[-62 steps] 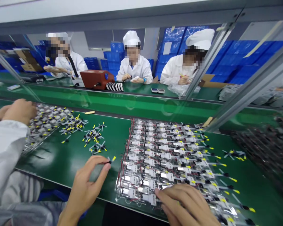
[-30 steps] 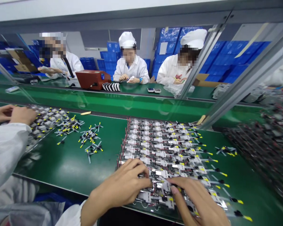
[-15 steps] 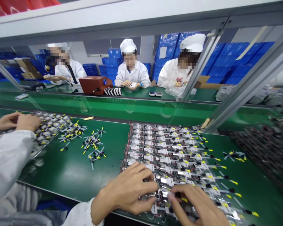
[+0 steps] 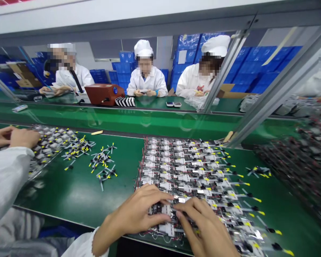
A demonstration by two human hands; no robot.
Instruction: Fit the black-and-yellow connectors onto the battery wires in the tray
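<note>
A clear plastic tray (image 4: pixel 182 167) holds many rows of small white-and-black electronic assemblies with red wires. Grey strips with black pieces and yellow tips stick out along its right side. At the tray's near-left part, my left hand (image 4: pixel 141 210) has thumb and fingers on either side of one electronic assembly (image 4: pixel 158 209), gripping it in its place. My right hand (image 4: pixel 203 221) meets it from the right, thumb and index finger pinched close together at that assembly's right end. Whatever sits between those right fingertips is too small and covered to name.
Loose grey strips with yellow tips (image 4: pixel 101 160) lie in piles to the left, and a few more (image 4: pixel 258 172) at right. A co-worker's hands (image 4: pixel 23 137) work over another tray at far left. Stacked trays (image 4: pixel 296 167) stand at right; a metal post (image 4: pixel 273 85) slants above.
My right hand has moved left and slightly up, closer to my left hand. My left hand has shifted a little left. The whole view has drifted slightly.
</note>
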